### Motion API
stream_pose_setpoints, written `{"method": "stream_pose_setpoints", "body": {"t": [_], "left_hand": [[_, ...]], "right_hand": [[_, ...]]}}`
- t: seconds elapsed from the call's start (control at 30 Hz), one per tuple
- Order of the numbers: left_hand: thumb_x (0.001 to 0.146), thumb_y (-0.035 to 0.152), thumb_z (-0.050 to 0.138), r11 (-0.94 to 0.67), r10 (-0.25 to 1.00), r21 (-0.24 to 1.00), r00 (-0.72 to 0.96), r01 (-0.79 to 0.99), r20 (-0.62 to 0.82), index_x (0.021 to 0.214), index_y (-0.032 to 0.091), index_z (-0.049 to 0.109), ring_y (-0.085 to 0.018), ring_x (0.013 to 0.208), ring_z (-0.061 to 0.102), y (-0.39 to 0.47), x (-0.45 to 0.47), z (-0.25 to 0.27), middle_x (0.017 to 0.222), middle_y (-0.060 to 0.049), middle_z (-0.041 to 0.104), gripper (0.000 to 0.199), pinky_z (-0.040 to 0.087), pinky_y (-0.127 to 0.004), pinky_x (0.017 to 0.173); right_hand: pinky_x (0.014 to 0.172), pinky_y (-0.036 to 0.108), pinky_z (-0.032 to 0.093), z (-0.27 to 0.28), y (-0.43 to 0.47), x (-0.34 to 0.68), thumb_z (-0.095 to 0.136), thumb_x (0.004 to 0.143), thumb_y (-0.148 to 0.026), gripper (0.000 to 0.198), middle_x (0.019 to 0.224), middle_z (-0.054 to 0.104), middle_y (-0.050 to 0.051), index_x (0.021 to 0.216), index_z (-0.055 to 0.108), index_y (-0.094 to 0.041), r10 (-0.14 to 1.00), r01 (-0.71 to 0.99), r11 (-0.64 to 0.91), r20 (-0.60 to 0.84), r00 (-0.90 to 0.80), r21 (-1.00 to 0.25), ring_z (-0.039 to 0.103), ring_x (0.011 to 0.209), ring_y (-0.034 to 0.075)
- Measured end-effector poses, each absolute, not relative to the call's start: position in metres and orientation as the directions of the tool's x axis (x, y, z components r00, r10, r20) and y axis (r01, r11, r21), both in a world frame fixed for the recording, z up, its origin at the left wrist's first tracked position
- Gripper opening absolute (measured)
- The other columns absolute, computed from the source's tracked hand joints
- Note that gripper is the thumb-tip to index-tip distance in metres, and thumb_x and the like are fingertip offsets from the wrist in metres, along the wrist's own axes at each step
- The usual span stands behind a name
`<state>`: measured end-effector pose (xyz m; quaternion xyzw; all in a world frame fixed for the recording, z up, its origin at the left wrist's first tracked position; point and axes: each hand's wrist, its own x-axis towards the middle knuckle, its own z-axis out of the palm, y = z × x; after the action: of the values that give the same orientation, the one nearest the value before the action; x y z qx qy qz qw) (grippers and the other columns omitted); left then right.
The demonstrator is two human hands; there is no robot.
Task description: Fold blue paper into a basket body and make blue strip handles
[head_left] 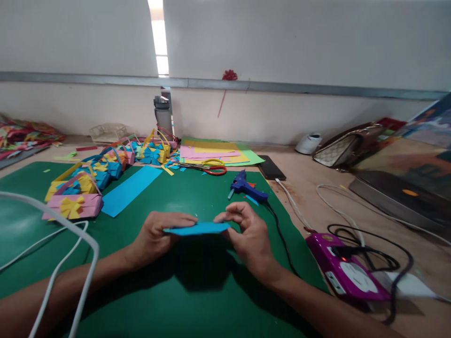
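Note:
A folded piece of blue paper is held level above the green mat, seen nearly edge-on. My left hand grips its left end, fingers along the top edge and thumb hidden beneath. At the right end, my right hand pinches the paper between thumb and fingers. A dark shadow falls on the mat below. Beyond my left hand lies a flat blue paper strip. Past my right hand rests a blue glue gun, its black cord trailing toward me.
Small paper baskets with bows line the left. Coloured sheets, red-handled scissors and a phone lie at the back. A purple power strip with cables sits right. A white cable crosses the left foreground.

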<state>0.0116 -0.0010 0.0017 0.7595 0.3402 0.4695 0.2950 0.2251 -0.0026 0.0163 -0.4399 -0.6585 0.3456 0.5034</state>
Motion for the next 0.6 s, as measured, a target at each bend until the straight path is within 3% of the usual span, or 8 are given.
{"method": "stream_pose_setpoints", "body": {"t": [0.03,0.1,0.2,0.27,0.43,0.6], "left_hand": [[0.080,0.019,0.062,-0.724,0.679,0.650,0.400,0.230,0.615,0.095,0.019,0.072,-0.022,0.089,0.069,0.001,0.009,-0.001,0.095,-0.009,0.073,0.018,0.054,-0.029,0.079],[0.084,0.020,0.059,-0.877,0.476,0.429,0.523,0.218,0.708,0.105,0.019,0.068,-0.022,0.098,0.066,0.006,0.004,-0.009,0.103,-0.013,0.071,0.023,0.052,-0.032,0.087],[0.091,0.019,0.046,-0.944,0.329,0.232,0.664,0.233,0.671,0.110,0.016,0.063,-0.022,0.107,0.062,0.008,0.000,-0.021,0.106,-0.015,0.069,0.026,0.049,-0.037,0.093],[0.093,0.017,0.041,-0.946,0.325,0.197,0.736,0.259,0.594,0.111,0.014,0.062,-0.022,0.111,0.059,0.006,-0.003,-0.026,0.109,-0.015,0.068,0.028,0.048,-0.039,0.095],[0.090,0.012,0.041,-0.909,0.403,0.238,0.869,0.342,0.288,0.124,0.016,0.053,-0.022,0.125,0.046,-0.006,-0.014,-0.024,0.131,-0.012,0.054,0.036,0.038,-0.042,0.106],[0.088,0.011,0.043,-0.869,0.451,0.333,0.864,0.367,0.225,0.134,0.017,0.043,-0.022,0.131,0.038,-0.015,-0.020,-0.017,0.136,-0.011,0.049,0.046,0.032,-0.044,0.109]], "right_hand": [[0.070,0.030,0.048,0.016,-0.003,0.228,0.059,0.073,-0.015,0.024,0.079,0.067,0.002,0.096,0.052,-0.020,0.873,0.299,0.487,0.457,-0.170,-0.821,0.064,0.075,0.016],[0.079,0.036,0.045,0.014,-0.004,0.235,0.049,0.080,-0.011,0.019,0.082,0.068,0.004,0.096,0.054,-0.020,0.692,0.436,0.719,0.615,-0.378,-0.542,0.063,0.083,0.017],[0.086,0.041,0.039,0.009,-0.007,0.244,0.035,0.090,-0.009,0.026,0.082,0.068,0.006,0.081,0.058,-0.017,0.472,0.501,0.855,0.596,-0.649,-0.132,0.060,0.086,0.019],[0.087,0.042,0.038,0.005,-0.010,0.247,0.030,0.093,-0.009,0.033,0.083,0.068,0.007,0.080,0.060,-0.016,0.422,0.497,0.868,0.525,-0.739,0.002,0.059,0.083,0.019],[0.092,0.044,0.037,0.003,-0.015,0.248,0.028,0.094,-0.012,0.036,0.087,0.068,0.010,0.084,0.063,-0.014,0.421,0.493,0.864,0.396,-0.816,0.097,0.057,0.087,0.021],[0.091,0.043,0.036,0.003,-0.014,0.247,0.023,0.094,-0.011,0.039,0.083,0.067,0.008,0.088,0.062,-0.015,0.501,0.534,0.844,0.421,-0.756,-0.045,0.057,0.084,0.020]]}}
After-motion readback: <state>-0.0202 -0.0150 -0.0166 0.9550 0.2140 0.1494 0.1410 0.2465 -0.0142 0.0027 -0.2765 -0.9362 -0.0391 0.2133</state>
